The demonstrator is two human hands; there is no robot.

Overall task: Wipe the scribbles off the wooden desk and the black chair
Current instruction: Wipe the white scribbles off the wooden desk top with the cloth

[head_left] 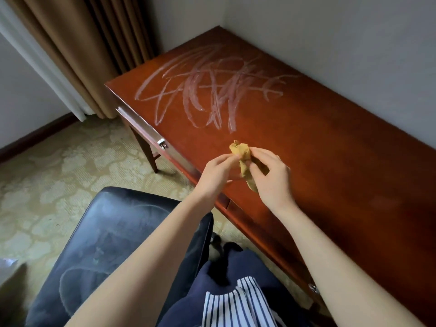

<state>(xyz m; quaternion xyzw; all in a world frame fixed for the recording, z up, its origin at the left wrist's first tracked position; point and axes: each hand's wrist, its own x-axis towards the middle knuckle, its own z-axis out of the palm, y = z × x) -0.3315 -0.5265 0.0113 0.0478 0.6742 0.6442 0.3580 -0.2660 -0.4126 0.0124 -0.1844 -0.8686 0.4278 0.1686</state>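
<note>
A reddish wooden desk runs along the wall, with a large tangle of pale chalky scribbles on its far left half. A crumpled yellow cloth is held over the desk's front edge. My left hand pinches the cloth's left side, and my right hand grips its right side with curled fingers. The black chair seat sits below left of my arms, with faint whitish marks on its surface.
A drawer front with a metal handle faces the chair. Brown curtains hang at the far left. Patterned beige carpet covers the floor. Grey walls bound the desk at the back and right.
</note>
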